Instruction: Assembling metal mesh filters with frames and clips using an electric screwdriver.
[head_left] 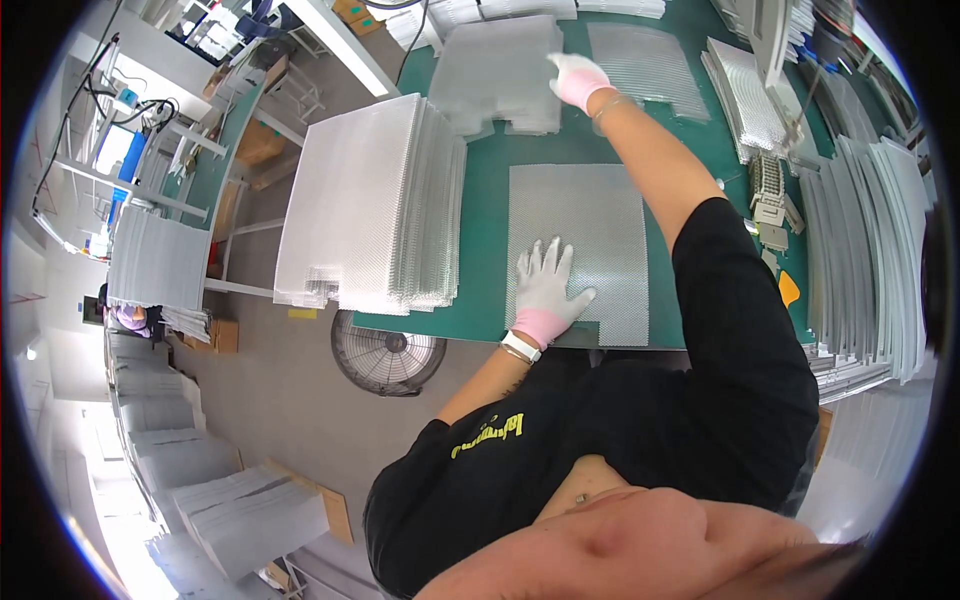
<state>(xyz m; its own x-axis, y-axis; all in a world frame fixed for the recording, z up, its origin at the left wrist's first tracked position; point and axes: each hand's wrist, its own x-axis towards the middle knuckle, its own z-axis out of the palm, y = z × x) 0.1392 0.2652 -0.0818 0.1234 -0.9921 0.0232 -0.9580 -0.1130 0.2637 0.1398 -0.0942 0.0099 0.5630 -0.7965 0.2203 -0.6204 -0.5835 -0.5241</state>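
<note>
- One sheet (612, 250) is lying flat on the green table (485, 225), right before the person; it is probably the piece in work — apparently not yet finished.
- A tall stack (355, 200) is standing to its left, and a far pile (490, 70) is lying beyond it; which of them is holding finished pieces, I cannot tell, so the amount left is unclear.
- The left hand (546, 287) is resting on the sheet's left part, fingers spread, pinching nothing.
- The right hand (577, 82) is hanging at the far pile's right edge; whether it is touching or pinching anything, I cannot tell.
- The sheet is showing a fine, dotted texture, looking like thin translucent plastic — rectangular, with a notch in its near edge.
- The tall stack is showing a similar notch and many thin, layered edges.
</note>
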